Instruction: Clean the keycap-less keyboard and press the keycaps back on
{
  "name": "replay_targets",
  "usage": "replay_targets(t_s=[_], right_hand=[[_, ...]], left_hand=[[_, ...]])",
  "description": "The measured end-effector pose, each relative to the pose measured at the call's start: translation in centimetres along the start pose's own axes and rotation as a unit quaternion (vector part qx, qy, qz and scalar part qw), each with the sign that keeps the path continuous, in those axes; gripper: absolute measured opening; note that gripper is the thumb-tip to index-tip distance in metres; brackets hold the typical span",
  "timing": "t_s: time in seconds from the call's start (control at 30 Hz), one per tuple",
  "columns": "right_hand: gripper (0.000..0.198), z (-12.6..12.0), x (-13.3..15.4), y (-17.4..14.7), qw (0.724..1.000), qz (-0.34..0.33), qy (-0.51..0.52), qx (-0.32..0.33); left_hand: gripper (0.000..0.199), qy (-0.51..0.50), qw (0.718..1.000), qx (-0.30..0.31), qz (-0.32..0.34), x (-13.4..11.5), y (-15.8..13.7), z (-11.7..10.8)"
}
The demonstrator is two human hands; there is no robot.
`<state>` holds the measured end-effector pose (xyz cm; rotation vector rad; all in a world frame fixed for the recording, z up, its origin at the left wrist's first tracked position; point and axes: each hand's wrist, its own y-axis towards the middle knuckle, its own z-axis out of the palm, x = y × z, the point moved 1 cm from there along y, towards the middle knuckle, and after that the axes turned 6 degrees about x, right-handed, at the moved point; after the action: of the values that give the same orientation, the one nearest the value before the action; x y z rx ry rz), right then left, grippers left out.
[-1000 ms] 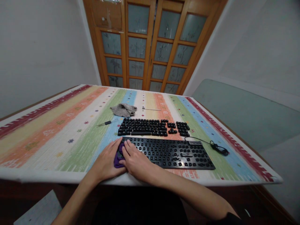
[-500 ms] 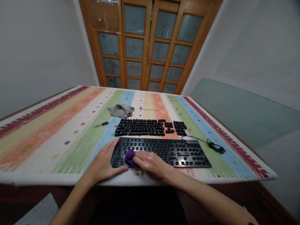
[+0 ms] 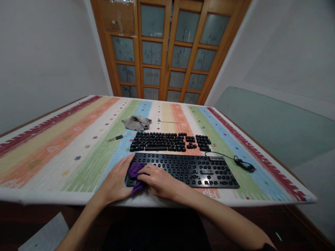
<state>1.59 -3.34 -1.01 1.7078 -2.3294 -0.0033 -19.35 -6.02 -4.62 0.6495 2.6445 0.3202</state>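
A black keyboard (image 3: 178,167) without its keycaps lies near the table's front edge. My left hand (image 3: 116,183) grips its left end, fingers along the side and thumb at the front corner. In my right hand (image 3: 157,179) is a purple cloth (image 3: 136,170), pressed on the left part of the keyboard. The cloth's lower end hangs over the front edge, near my left thumb. Just behind the keyboard, the loose black keycaps (image 3: 159,142) lie laid out in keyboard order.
Behind the keycaps lie a crumpled grey cloth (image 3: 137,122) and a thin metal rod (image 3: 169,122). A keycap puller (image 3: 116,138) with wire prongs is to the left. The keyboard's coiled cable (image 3: 244,164) rests at the right, on the striped tablecloth (image 3: 65,150).
My right hand has moved left with the purple cloth, which now spreads wider over the keyboard's left end. The left hand stays at the same corner. The view has shifted slightly.
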Motion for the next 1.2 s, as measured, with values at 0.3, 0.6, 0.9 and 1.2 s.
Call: replay_targets(t_s=[0.3,0.6,0.9,1.2], right_hand=[[0.021,-0.7,0.4,2.1,0.998,0.053,-0.018,-0.025],[0.014,0.4,-0.2,2.5,0.998,-0.019,-0.051,0.021],[0.015,-1.5,0.6,0.7,0.994,-0.024,-0.097,0.048],[0.011,-1.8,-0.9,-4.1,0.995,0.011,-0.098,0.034]], left_hand=[[0.104,-0.008,1.000,-0.010,-0.011,0.1,-0.1,0.1],[0.108,-0.004,1.000,-0.011,-0.007,-0.1,0.1,0.1],[0.104,-0.002,1.000,-0.007,-0.014,0.0,0.1,0.1],[0.110,0.008,1.000,-0.003,-0.014,0.2,-0.1,0.2]])
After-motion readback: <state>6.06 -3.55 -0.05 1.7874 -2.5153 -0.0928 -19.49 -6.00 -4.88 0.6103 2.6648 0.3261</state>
